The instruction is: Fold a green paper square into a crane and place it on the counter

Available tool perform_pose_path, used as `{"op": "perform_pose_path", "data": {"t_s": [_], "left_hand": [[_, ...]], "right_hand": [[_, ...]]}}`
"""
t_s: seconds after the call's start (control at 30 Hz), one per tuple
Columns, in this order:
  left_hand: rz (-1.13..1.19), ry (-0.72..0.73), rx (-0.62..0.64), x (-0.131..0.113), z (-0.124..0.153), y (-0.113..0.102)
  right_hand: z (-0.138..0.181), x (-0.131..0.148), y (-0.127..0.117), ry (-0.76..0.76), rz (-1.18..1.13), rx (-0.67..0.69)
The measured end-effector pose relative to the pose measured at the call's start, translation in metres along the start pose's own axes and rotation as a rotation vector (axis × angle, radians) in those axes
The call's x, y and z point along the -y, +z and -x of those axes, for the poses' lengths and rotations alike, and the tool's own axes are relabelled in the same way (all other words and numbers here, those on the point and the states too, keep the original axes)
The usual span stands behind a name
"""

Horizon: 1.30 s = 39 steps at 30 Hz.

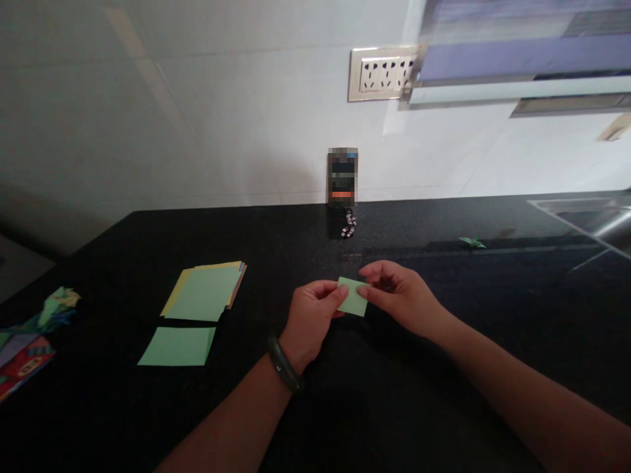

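Between my two hands is a small light-green square of paper [353, 303], held just above the black countertop. My left hand [313, 315] grips its left edge, thumb on top and fingers underneath. At the right edge, my right hand [401, 295] pinches the paper with the thumb on its face; the index finger is curled above, and the other fingers are partly hidden. To the left lies a stack of coloured paper [204, 292] with a green sheet uppermost. Just in front of the stack rests a green paper piece [176, 346] with a crease near its right side.
A phone [342, 177] with a beaded strap [349, 225] leans against the wall. A small green folded paper [472, 242] lies at right, near a metal sink [591, 213]. Crumpled coloured paper [59, 305] and a red packet [27, 368] are at far left. Sockets [387, 73] are on the wall.
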<state>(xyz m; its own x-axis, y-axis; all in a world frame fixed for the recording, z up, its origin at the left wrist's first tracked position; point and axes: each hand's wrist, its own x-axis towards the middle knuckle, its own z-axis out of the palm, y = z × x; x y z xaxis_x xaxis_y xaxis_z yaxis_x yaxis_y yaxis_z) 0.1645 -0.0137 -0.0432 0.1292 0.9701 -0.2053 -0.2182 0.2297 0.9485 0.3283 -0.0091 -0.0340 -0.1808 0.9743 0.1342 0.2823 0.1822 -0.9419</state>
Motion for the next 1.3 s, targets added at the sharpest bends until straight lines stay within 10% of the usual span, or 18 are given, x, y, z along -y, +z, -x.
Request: {"op": "perform_pose_path", "data": {"t_s": [0.43, 0.73, 1.3], "left_hand": [[0.100, 0.011, -0.048, 0.000, -0.001, 0.004], [0.073, 0.047, -0.078, 0.003, -0.002, 0.005], [0.100, 0.056, -0.097, 0.002, -0.003, 0.005]], "right_hand": [[0.003, -0.011, 0.015, -0.029, 0.215, -0.253], [0.014, -0.008, 0.021, -0.375, 0.580, -0.215], [0.018, -0.005, 0.025, -0.375, 0.647, -0.192]]}}
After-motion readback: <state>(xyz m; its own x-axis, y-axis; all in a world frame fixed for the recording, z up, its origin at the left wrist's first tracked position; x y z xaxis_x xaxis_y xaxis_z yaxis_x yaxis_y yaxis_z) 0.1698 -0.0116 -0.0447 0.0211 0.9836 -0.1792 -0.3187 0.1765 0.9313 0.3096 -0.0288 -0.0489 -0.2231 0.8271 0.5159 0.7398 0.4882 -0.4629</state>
